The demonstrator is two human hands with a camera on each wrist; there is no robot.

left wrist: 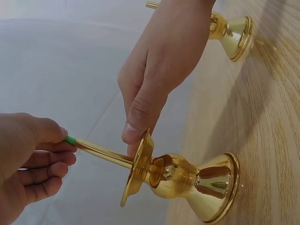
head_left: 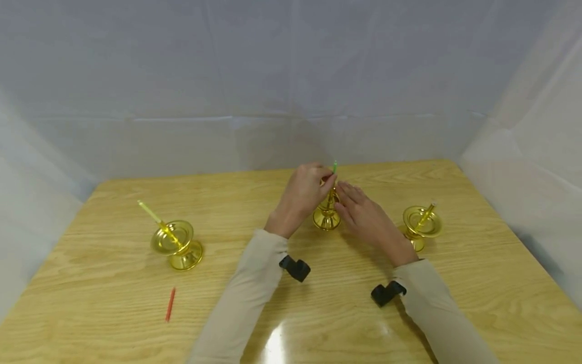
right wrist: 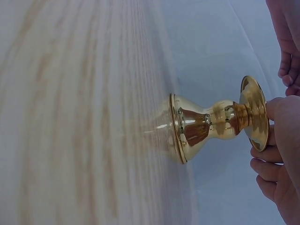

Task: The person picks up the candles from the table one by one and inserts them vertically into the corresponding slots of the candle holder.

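Observation:
A gold candle holder [head_left: 326, 216] stands at the middle of the wooden table [head_left: 113, 202]. A thin green candle [head_left: 335, 166] rises from its dish. My left hand [head_left: 329, 177] pinches the candle's top end. In the left wrist view the left hand [left wrist: 61, 140] holds the candle [left wrist: 70, 140] close to its tip, and the shaft runs down into the holder [left wrist: 187, 180]. My right hand [head_left: 343, 194] grips the rim of the dish, thumb on the edge [left wrist: 133, 136]. In the right wrist view the right hand's fingers [right wrist: 269, 164] curl round the holder's dish [right wrist: 255, 112].
A second gold holder [head_left: 177, 245] with a slanted yellow candle [head_left: 154, 216] stands at the left. A third holder [head_left: 422, 225] with a yellow candle stands at the right. A loose red candle [head_left: 170, 304] lies near the front left. White cloth walls surround the table.

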